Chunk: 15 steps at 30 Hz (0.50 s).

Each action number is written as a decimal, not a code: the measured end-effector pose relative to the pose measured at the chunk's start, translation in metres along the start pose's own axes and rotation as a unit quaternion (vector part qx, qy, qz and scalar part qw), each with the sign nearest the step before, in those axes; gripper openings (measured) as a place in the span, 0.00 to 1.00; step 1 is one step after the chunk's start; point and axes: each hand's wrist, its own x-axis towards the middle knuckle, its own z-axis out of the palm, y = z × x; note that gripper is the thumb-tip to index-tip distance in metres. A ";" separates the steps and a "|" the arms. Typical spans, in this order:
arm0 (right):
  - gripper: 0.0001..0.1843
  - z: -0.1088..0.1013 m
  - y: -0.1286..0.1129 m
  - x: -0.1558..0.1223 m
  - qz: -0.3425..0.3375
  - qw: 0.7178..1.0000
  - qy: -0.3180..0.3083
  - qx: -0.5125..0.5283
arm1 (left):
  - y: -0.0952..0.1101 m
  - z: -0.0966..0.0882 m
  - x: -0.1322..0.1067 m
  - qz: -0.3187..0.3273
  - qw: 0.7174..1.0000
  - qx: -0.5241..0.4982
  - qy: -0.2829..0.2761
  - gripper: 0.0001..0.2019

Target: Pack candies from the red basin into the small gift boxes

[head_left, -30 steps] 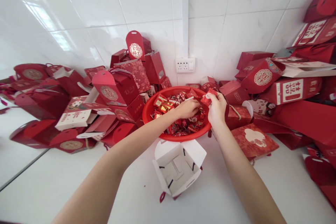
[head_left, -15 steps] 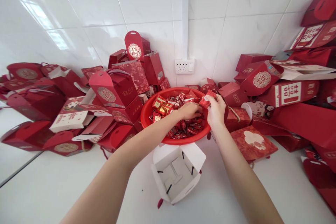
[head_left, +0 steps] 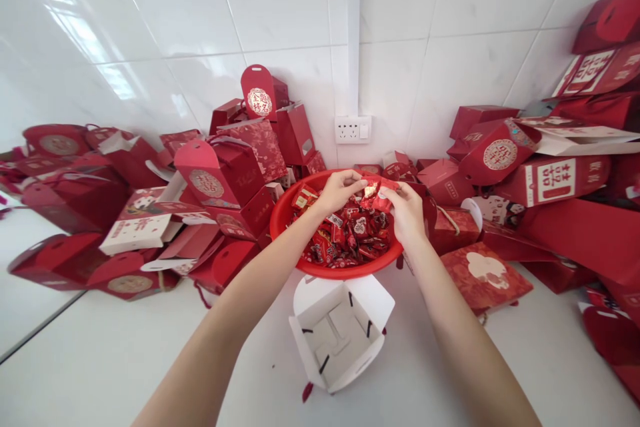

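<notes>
Over a red plastic basket [head_left: 345, 273] heaped with wrapped candies [head_left: 345, 233], both hands are close together. My left hand [head_left: 341, 192] is closed in a pinch, its fingertips at a shiny red-and-gold wrapped candy [head_left: 370, 188]. My right hand [head_left: 407, 213] pinches red candy packets [head_left: 385, 195] between thumb and fingers, beside that candy. How many packets it holds I cannot tell. Nearer to me stands an open box [head_left: 335, 330] with a white inside, its flaps spread and dark tabs poking through its bottom; no candy shows inside it.
Red gift boxes [head_left: 220, 173] are piled left of the basket. More stacked boxes [head_left: 555, 177] fill the right side, and a flat patterned box [head_left: 485, 273] lies by my right forearm. Behind is a tiled wall with a socket [head_left: 353, 129].
My left hand has risen from among the candies and moved toward the back of the basket, bringing a candy beside the right hand's packets. My right hand has shifted slightly left.
</notes>
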 end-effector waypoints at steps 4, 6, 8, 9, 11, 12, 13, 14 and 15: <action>0.12 0.001 -0.001 -0.001 0.007 1.000 -0.010 0.002 | 0.003 0.000 0.000 -0.002 0.999 -0.036 0.003 0.23; 0.13 0.002 -0.002 -0.002 0.019 0.999 -0.026 0.006 | 0.004 0.000 0.000 -0.004 0.999 -0.053 0.004 0.23; 0.15 0.002 -0.003 -0.003 0.035 0.998 -0.044 0.002 | 0.004 0.000 0.000 -0.001 0.998 -0.061 0.000 0.23; 0.16 0.003 -0.003 -0.003 0.041 0.998 -0.051 -0.003 | 0.005 0.000 -0.001 0.002 0.998 -0.062 -0.005 0.23; 0.17 0.003 -0.002 -0.004 0.051 0.997 -0.058 -0.017 | 0.006 0.001 -0.002 0.006 0.998 -0.059 -0.020 0.23; 0.17 0.003 -0.001 -0.004 0.055 0.996 -0.061 -0.022 | 0.007 0.002 -0.003 0.005 0.998 -0.055 -0.028 0.24; 0.17 0.003 -0.001 -0.004 0.058 0.996 -0.064 -0.025 | 0.007 0.002 -0.003 0.002 0.998 -0.049 -0.035 0.24; 0.17 0.003 0.000 -0.004 0.059 0.996 -0.066 -0.025 | 0.008 0.002 -0.003 -0.003 0.998 -0.042 -0.041 0.24; 0.16 0.003 0.000 -0.004 0.058 0.996 -0.066 -0.023 | 0.008 0.002 -0.002 -0.007 0.998 -0.035 -0.046 0.24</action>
